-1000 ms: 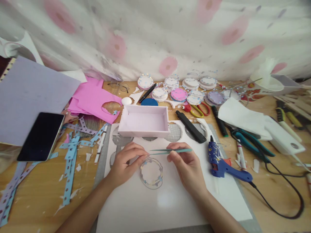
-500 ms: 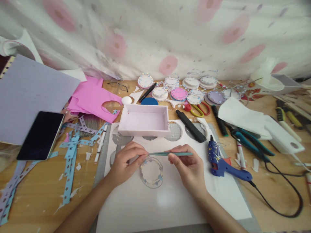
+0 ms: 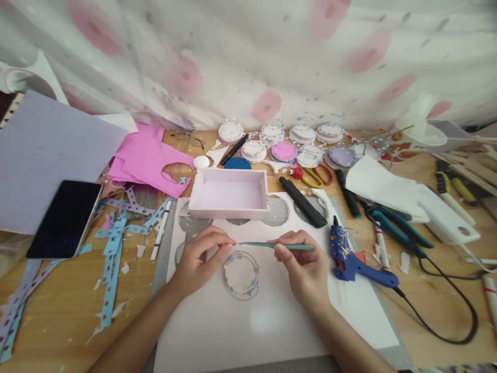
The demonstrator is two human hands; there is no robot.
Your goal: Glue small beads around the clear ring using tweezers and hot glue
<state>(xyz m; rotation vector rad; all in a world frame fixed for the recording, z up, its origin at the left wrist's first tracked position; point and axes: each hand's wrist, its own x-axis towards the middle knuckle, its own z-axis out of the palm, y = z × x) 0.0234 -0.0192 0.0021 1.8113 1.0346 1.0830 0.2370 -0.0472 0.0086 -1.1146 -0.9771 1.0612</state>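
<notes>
Teal tweezers lie level in my right hand, pinched between thumb and fingers, their tip pointing left. Just left of that tip is my left hand, thumb and index fingertips close together; whatever they hold, if anything, is too small to make out. Below and between both hands, a clear ring with small pale blue and cream pieces around its edge rests on a white sheet. Behind my hands stands an open pale pink box.
At the right lie a blue glue gun with its cord, teal-handled pliers and a black cutter. Decorated discs line the back. To the left are a phone, pink sheets and cut strips.
My right hand and the tweezers have moved slightly right, so a small gap now shows between the tip and my left fingertips. The view has shifted a little.
</notes>
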